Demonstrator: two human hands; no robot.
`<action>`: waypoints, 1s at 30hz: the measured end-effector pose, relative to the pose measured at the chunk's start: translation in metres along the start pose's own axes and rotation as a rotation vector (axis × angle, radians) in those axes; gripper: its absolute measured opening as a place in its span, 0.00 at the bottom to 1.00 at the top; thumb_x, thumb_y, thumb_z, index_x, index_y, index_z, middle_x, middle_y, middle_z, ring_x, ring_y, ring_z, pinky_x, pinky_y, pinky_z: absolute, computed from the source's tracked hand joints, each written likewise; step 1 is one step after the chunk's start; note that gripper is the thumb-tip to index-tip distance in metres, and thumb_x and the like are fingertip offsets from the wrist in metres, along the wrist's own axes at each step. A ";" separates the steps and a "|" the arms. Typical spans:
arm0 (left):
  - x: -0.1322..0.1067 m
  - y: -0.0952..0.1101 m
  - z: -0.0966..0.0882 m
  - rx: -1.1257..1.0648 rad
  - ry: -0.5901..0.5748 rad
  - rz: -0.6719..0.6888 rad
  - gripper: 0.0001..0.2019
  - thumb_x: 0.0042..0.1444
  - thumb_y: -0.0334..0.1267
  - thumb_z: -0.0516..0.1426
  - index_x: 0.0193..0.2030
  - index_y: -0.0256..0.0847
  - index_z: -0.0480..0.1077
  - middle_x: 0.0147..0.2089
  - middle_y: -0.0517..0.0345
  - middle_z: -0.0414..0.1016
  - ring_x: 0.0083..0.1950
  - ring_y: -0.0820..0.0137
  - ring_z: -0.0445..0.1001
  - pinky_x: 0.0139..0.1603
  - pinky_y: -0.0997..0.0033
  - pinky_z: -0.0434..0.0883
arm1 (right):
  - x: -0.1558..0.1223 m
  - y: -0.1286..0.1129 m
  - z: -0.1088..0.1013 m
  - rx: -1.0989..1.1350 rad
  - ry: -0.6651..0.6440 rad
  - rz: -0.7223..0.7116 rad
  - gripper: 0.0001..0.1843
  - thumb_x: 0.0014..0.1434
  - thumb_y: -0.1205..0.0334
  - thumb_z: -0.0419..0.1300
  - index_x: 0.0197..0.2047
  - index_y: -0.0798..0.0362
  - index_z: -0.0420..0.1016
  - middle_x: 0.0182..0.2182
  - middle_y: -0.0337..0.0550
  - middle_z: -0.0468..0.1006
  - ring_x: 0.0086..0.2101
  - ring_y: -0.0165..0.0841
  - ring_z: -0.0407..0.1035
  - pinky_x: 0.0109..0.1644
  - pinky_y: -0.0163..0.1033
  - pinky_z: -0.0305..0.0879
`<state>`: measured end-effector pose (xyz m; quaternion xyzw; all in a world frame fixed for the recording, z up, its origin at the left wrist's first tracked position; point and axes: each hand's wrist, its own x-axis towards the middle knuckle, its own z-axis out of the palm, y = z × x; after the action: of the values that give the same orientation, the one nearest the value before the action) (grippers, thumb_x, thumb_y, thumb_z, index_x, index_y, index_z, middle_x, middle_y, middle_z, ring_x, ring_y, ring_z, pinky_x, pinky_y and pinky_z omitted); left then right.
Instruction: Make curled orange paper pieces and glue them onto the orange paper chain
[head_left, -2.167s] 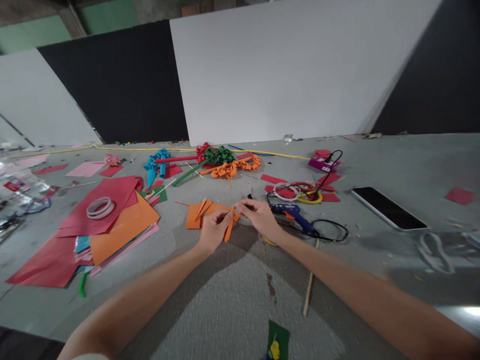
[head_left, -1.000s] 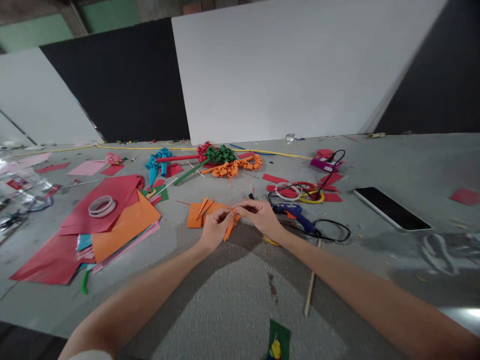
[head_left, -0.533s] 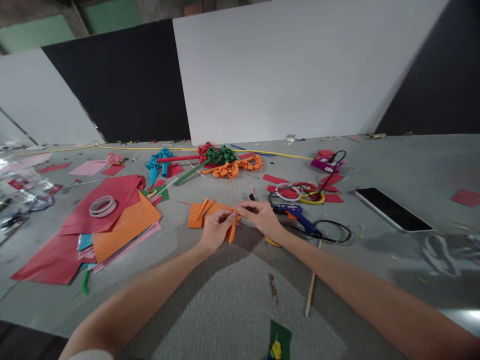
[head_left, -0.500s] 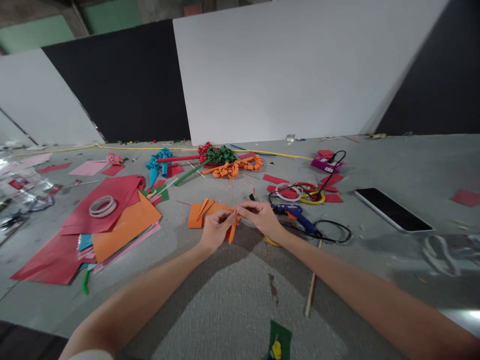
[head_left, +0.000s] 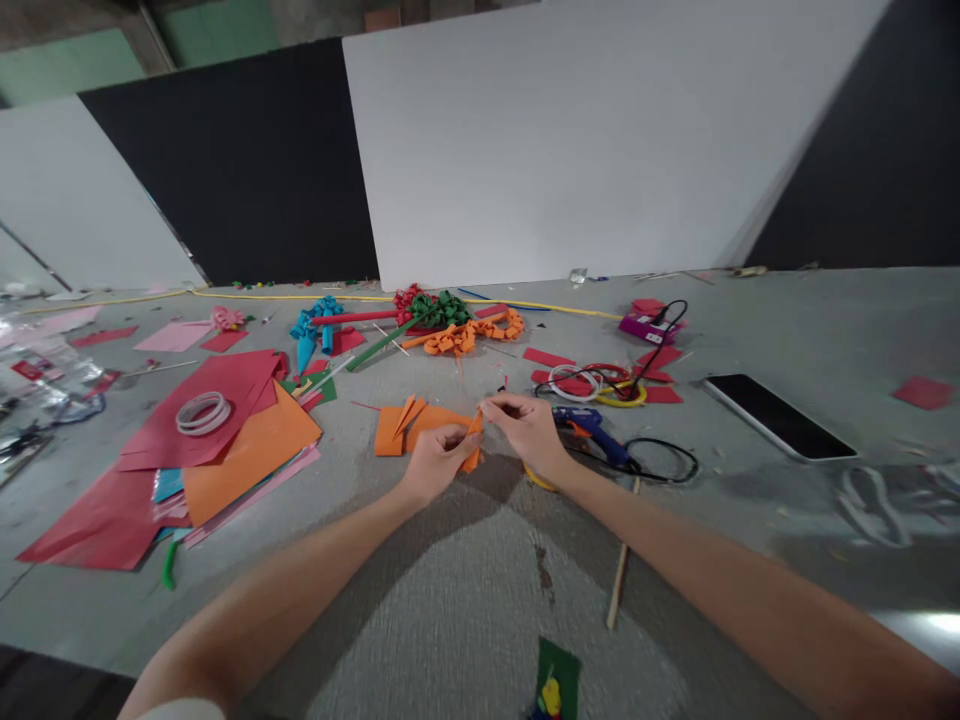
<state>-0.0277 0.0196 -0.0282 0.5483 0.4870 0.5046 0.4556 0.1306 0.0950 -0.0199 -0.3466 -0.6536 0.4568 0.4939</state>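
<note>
Between my hands is a small folded strip of orange paper (head_left: 475, 428), pointing upward. My left hand (head_left: 439, 458) pinches it between thumb and fingers. My right hand (head_left: 529, 430) has thumb and forefinger closed at the strip's upper tip. Behind my left hand, orange paper pieces (head_left: 388, 430) lie flat on the grey surface, with narrow folded orange strips on top. Just right of my right hand lies a blue glue gun (head_left: 600, 432) with its black cord.
Red and orange paper sheets (head_left: 247, 455) with a tape roll (head_left: 202, 413) lie left. Curled paper flowers (head_left: 442, 312) sit at the back. A phone (head_left: 776, 415), a purple power adapter (head_left: 649, 328) and a wooden stick (head_left: 619, 585) are on the right. A white and black wall stands behind.
The orange strip has turned from hanging below my fingers to pointing up. My right hand's fingertips have shifted slightly right and away from my left fingertips.
</note>
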 end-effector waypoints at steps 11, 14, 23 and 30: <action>0.000 -0.002 -0.003 -0.047 0.010 -0.030 0.26 0.56 0.62 0.61 0.31 0.36 0.77 0.29 0.52 0.79 0.27 0.73 0.71 0.28 0.74 0.64 | -0.004 -0.011 0.005 0.084 -0.217 0.057 0.22 0.55 0.40 0.67 0.31 0.53 0.81 0.25 0.42 0.79 0.26 0.34 0.70 0.32 0.40 0.69; 0.000 0.000 -0.003 -0.036 -0.003 -0.013 0.25 0.57 0.60 0.61 0.30 0.36 0.76 0.30 0.52 0.79 0.28 0.73 0.72 0.30 0.74 0.65 | -0.004 -0.010 0.004 0.061 -0.195 0.041 0.21 0.56 0.42 0.67 0.29 0.52 0.80 0.24 0.41 0.78 0.26 0.33 0.69 0.32 0.39 0.67; 0.000 0.000 -0.001 -0.106 -0.178 -0.065 0.26 0.58 0.62 0.60 0.32 0.36 0.73 0.29 0.51 0.80 0.27 0.73 0.74 0.28 0.75 0.65 | 0.002 0.000 0.001 0.079 0.081 0.045 0.18 0.53 0.44 0.69 0.30 0.51 0.82 0.25 0.40 0.77 0.28 0.33 0.66 0.35 0.39 0.64; 0.001 -0.003 -0.001 -0.167 -0.142 -0.095 0.27 0.55 0.64 0.61 0.33 0.35 0.73 0.30 0.49 0.81 0.28 0.70 0.77 0.34 0.72 0.73 | 0.002 -0.002 0.001 0.050 -0.090 0.024 0.23 0.54 0.41 0.67 0.27 0.54 0.76 0.21 0.37 0.71 0.25 0.29 0.61 0.30 0.37 0.58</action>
<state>-0.0291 0.0214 -0.0307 0.5193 0.4350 0.4812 0.5564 0.1289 0.0955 -0.0171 -0.3210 -0.6593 0.4939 0.4672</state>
